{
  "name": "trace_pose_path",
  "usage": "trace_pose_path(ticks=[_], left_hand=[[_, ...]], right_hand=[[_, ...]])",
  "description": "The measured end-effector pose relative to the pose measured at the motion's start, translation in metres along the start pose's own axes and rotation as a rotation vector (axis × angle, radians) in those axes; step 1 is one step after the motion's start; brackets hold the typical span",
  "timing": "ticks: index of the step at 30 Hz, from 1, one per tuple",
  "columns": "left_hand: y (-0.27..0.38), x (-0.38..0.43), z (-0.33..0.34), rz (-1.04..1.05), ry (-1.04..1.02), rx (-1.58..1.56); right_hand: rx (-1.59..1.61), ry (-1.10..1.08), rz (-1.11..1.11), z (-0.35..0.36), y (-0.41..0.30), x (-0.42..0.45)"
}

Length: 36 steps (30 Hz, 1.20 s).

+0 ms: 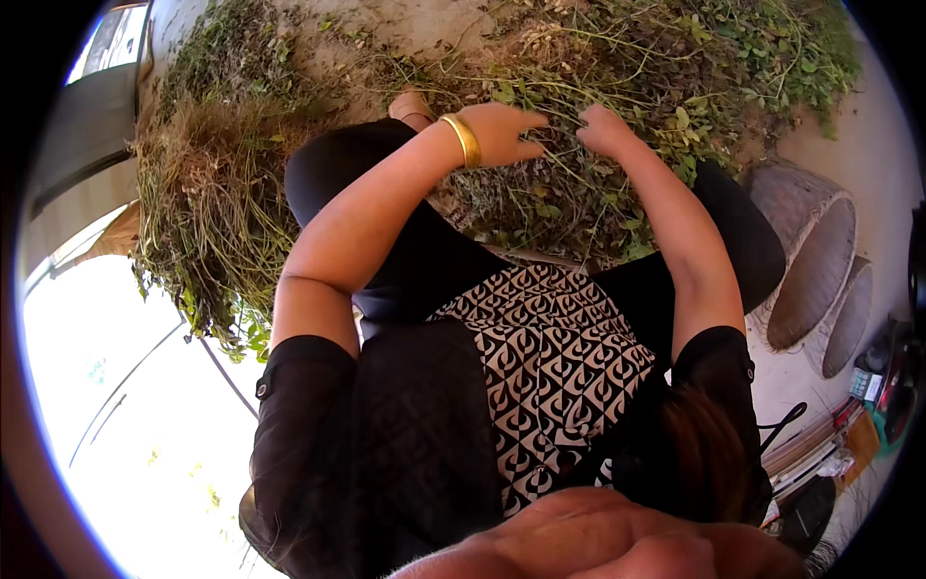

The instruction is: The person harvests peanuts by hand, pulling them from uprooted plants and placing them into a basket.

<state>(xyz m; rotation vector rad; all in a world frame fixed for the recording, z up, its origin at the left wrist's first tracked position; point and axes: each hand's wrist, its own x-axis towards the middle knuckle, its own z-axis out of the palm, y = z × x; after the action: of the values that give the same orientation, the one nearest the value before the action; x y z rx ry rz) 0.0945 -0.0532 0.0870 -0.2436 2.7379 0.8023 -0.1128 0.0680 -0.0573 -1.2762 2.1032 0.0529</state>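
My left hand (499,134), with a gold bangle (464,140) at the wrist, hovers over a heap of pulled-up peanut plants (557,195), its fingers apart and nothing visible between them. Close to it on the right is my right hand (602,132), fingers curled, over the same stems and leaves; whether it pinches a thin stem cannot be told. Pale peanut pods (542,32) show among the roots beyond the hands. The plants spread between and in front of my bent legs.
Another pile of plants (217,181), roots and long stems showing, lies left of my knee. Two round, hollow containers (810,268), (848,318) lie on their sides at the right. Stacked flat items (817,449) stand at the lower right. A bare foot (411,107) rests near my left wrist.
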Motion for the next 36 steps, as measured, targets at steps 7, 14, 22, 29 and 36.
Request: trace_pose_path(ticks=[7, 14, 22, 29, 36], left_hand=[[0.016, -0.025, -0.028, -0.061, -0.243, -0.023], [0.021, -0.046, -0.036, -0.059, -0.184, -0.115], [0.011, -0.028, -0.064, -0.256, -0.179, -0.033], [-0.095, 0.01, -0.049, -0.564, 0.387, -0.168], [-0.129, 0.05, -0.039, -0.498, 0.657, -0.56]], right_hand=[[0.211, 0.359, 0.041, -0.027, 0.004, 0.043], [0.035, 0.078, 0.149, -0.004, -0.011, 0.047], [0.247, 0.089, 0.021, 0.0, -0.043, -0.003], [0.329, 0.404, -0.165, -0.034, -0.111, -0.072], [0.255, 0.424, -0.457, -0.007, -0.149, -0.102]])
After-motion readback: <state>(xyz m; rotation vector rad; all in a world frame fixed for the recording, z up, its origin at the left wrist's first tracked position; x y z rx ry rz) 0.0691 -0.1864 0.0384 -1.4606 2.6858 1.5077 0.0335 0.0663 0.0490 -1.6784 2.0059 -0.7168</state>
